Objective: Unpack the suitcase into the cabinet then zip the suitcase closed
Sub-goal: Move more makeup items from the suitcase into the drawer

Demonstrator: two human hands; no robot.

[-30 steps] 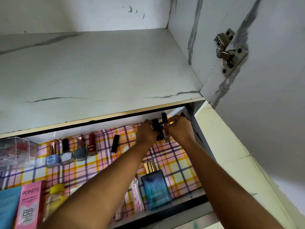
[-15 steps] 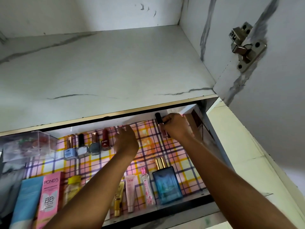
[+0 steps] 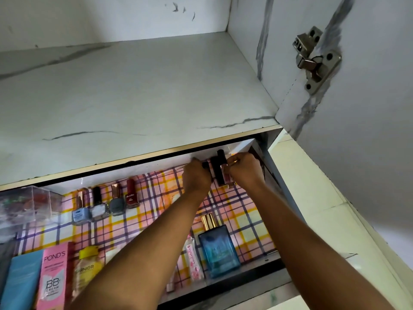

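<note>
cabinet [image 3: 134,90], fills most of frame: white marbled upper shelf bare; lower shelf lined with plaid liner [image 3: 223,211]; door [image 3: 368,130] open at right, hinge [image 3: 312,61] upper right.

centre right, back of lower shelf: i see both hands meeting at a cluster of upright black tubes [image 3: 218,168]. left hand [image 3: 196,177] grip curled round a small black tube on the cluster's left side. right hand [image 3: 245,173] grip pinched at the pinkish tube on the cluster's right; how firmly it grasps i cannot tell.

centre left: four nail polishes [image 3: 107,202] in a row, light blue, white, grey, dark red.

far left: clear box [image 3: 26,206], contents blurred.

lower left: blue tube [image 3: 20,283], pink bb cream box [image 3: 53,278], yellow bottle [image 3: 86,267].

lower centre: pink tube [image 3: 194,260], blue perfume bottle [image 3: 219,249] with gold cap, just beside each other.

suitcase: out of frame.
</note>
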